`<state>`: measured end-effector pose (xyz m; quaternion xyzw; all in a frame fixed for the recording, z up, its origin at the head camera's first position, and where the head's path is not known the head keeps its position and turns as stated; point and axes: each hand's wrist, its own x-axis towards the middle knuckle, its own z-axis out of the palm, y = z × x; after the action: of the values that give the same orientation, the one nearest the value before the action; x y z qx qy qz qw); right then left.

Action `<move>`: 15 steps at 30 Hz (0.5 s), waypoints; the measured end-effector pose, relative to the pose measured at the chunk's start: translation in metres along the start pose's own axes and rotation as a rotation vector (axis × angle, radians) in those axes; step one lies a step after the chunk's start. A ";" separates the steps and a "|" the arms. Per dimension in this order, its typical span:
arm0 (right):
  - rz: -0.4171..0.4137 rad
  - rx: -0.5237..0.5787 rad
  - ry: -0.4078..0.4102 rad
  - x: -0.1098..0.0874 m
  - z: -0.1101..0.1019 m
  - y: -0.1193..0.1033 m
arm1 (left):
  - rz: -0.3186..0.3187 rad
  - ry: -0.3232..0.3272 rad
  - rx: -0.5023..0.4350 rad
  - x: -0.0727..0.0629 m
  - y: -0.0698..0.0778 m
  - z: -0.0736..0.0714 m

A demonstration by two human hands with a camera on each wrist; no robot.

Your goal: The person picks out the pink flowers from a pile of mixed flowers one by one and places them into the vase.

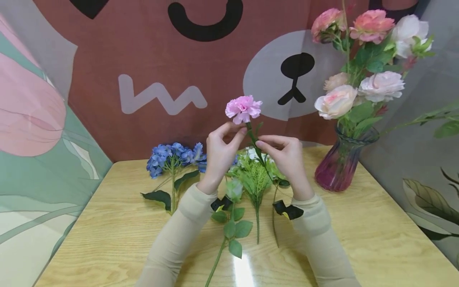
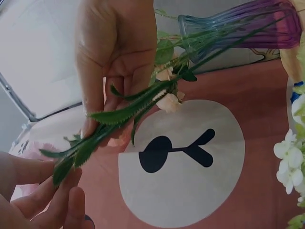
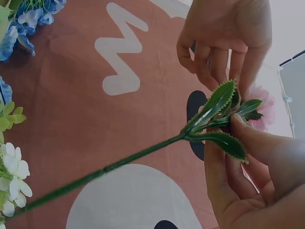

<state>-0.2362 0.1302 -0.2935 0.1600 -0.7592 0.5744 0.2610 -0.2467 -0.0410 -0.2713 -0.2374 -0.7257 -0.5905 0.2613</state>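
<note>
A pink carnation (image 1: 244, 108) stands raised above the table, its bloom up and its green stem slanting down to the right. My left hand (image 1: 221, 153) pinches the stem just under the bloom between thumb and fingers. Slightly lower, my right hand (image 1: 288, 161) pinches the stem by its leaves. In the right wrist view, serrated leaves (image 3: 217, 105) spread around the right thumb, and the bare stem (image 3: 119, 163) runs down left. From the left wrist, the leaves (image 2: 119, 112) stretch between both hands, while the bloom is mostly hidden behind fingers.
Blue hydrangeas (image 1: 168, 157) lie at the back left of the wooden table (image 1: 118, 239). Below the hands lie a pale rosebud stem (image 1: 234, 189) and green sprigs (image 1: 256, 179) with white blossoms. A purple-pink glass vase (image 1: 337, 169) of roses stands at the right.
</note>
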 end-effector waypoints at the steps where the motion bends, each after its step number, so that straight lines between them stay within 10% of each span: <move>1: 0.006 0.004 0.004 0.000 0.000 0.000 | -0.002 -0.006 0.008 -0.001 0.001 -0.001; 9: 0.035 0.080 0.063 0.000 -0.010 -0.002 | -0.001 -0.034 -0.009 -0.013 0.014 -0.020; 15: 0.020 0.013 0.138 0.010 -0.025 -0.015 | -0.013 -0.001 0.026 -0.018 -0.024 -0.039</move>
<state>-0.2303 0.1505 -0.2705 0.1143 -0.7373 0.5914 0.3060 -0.2453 -0.0846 -0.2946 -0.2295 -0.7350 -0.5827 0.2599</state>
